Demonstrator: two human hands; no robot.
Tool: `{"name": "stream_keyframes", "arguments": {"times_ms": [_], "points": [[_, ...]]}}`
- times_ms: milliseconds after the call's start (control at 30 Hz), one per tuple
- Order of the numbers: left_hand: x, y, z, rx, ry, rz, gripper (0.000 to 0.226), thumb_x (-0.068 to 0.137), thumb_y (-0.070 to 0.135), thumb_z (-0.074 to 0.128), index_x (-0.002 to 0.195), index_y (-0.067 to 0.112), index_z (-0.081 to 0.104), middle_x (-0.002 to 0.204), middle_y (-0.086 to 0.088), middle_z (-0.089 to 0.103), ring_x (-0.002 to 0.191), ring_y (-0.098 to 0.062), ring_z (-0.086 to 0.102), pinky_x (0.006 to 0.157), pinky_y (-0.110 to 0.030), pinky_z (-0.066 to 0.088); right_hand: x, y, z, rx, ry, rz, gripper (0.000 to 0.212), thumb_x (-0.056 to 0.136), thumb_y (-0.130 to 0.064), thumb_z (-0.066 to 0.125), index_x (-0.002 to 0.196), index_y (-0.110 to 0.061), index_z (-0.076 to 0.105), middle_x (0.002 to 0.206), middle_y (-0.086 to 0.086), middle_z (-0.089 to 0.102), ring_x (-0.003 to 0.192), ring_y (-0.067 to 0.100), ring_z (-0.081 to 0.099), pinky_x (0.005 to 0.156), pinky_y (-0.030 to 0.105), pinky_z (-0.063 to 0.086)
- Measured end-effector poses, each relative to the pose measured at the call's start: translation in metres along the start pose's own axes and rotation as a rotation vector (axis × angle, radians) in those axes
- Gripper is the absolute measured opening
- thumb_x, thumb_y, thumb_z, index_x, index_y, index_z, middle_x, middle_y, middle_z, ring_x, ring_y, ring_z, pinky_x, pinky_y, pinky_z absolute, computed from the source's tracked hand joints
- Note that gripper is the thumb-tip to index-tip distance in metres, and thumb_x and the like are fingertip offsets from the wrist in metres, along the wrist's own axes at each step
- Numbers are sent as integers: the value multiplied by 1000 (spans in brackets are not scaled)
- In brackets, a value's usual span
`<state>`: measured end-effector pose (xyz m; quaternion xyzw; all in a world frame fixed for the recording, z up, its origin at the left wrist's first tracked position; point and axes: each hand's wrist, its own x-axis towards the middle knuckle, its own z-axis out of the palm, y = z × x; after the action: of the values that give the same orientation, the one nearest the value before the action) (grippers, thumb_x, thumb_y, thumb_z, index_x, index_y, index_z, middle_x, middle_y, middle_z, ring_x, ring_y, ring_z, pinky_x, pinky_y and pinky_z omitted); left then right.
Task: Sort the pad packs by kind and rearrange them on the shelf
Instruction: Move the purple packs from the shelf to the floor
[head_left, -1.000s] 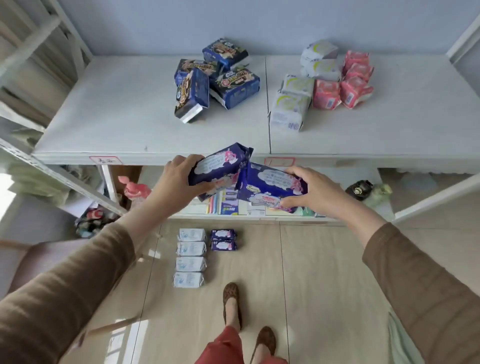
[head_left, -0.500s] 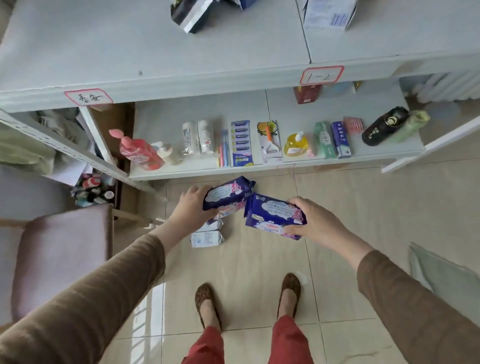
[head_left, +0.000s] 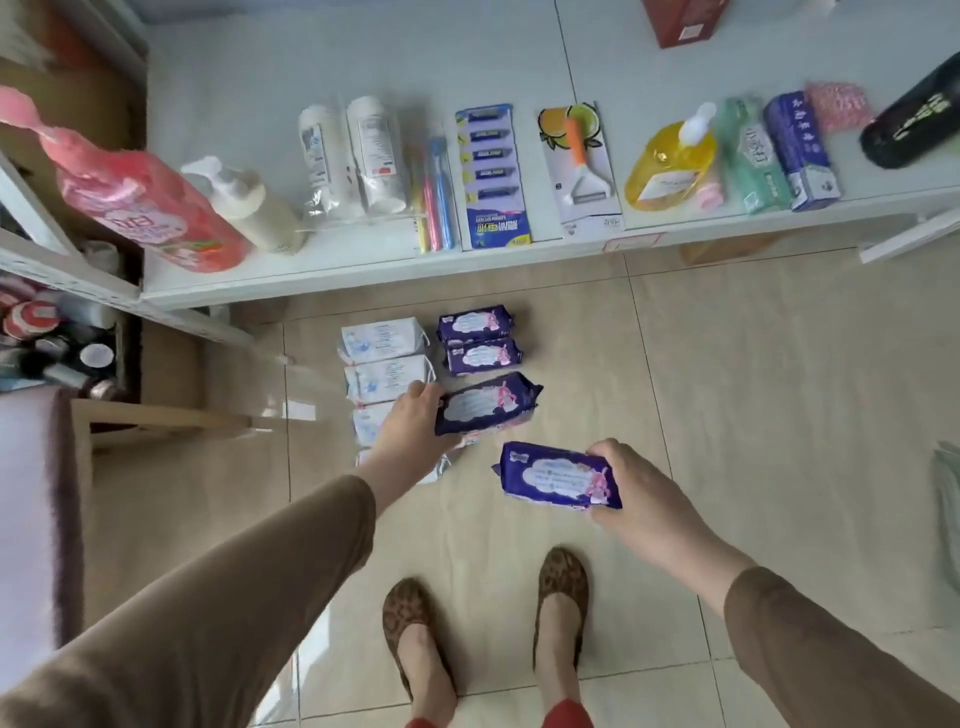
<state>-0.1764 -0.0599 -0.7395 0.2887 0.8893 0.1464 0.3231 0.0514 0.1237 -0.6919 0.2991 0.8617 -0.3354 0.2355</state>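
On the tiled floor (head_left: 753, 395) in front of the low shelf (head_left: 363, 270) 2 columns are forming: white packs (head_left: 387, 358) on the left and 2 purple packs (head_left: 480, 340) just beside them on the right. The step in hand looks like extending the purple column, so the pack in the left hand (head_left: 410, 436) should go down directly below the 2nd purple one, long edge parallel and touching or nearly so, label up — and not sliding over onto the white column, which the hand partly covers. That hand is closed round the left end of a purple pack (head_left: 488, 402), thumb on top, holding it tilted just above the floor. The right hand (head_left: 631, 493) is clamped on the right end of another purple pack (head_left: 558, 475), held level nearer the feet; it would best wait, then follow as the 4th. Each pack is a soft, dark purple wrapper with a pale cloud-shaped label and a pink bow — crinkly film, easily squashed, so a light hold suffices.
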Motion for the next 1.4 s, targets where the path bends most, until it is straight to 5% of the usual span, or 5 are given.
{"name": "stream_keyframes", "arguments": {"times_ms": [267,567,733,1167,1400], "points": [[101,-52,105,220,99,120,53,77,37,75,124,24,53,119,-1,57,111,-23,46,87,-38,45,100,53,91,92,105,-19,50,81,-11,70,126,-23,50,123,-5,48,97,12,59,73,24,48],[168,-89,165,165,121,133,49,74,15,70,121,15,54,120,-7,51,113,-28,46,92,-38,46,184,78,152,87,85,-73,50,79,-7,68,125,-19,53,121,-2,48,96,18,60,72,28,47],[180,-96,174,212,121,137,48,79,22,73,120,14,49,123,-7,47,111,-28,49,86,-40,49,209,82,168,92,92,-91,51,77,-6,66,125,-19,52,121,-2,48,97,18,60,74,31,49],[149,-96,138,188,96,114,52,89,25,64,137,15,45,131,-7,49,121,-27,42,100,-37,40,244,59,182,38,127,-128,51,81,0,65,127,-14,50,125,4,43,92,25,62,73,36,53],[128,-98,140,167,90,96,47,91,20,61,135,16,47,128,-4,49,119,-24,43,95,-35,42,254,57,194,114,172,-62,51,80,-2,71,123,-7,44,127,10,42,95,28,63,67,26,41]]}}
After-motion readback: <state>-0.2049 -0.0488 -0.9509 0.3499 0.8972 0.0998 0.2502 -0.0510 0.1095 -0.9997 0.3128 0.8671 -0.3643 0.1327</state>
